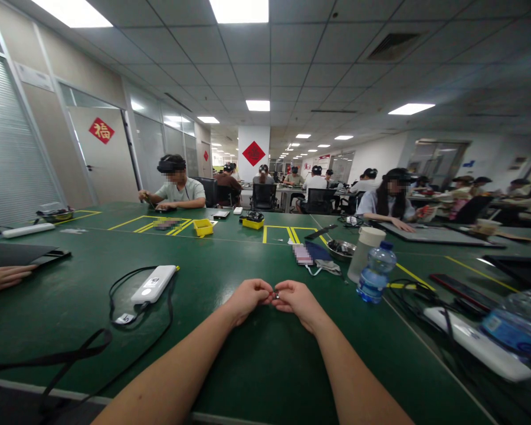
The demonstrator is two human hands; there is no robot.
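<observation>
My left hand [248, 298] and my right hand [297, 300] meet over the green table [230, 366], knuckles up and fingers curled. Between the fingertips of both hands sits a tiny dark metal part [275, 293], pinched from each side. It is too small to name. Both forearms reach in from the bottom edge of the head view.
A white power bank [154, 284] with a black cable lies to the left. A water bottle [375, 272] and a white cup [365, 243] stand to the right, near a metal bowl [340, 249]. Another person's hand [4, 277] rests at far left. Several people sit at tables behind.
</observation>
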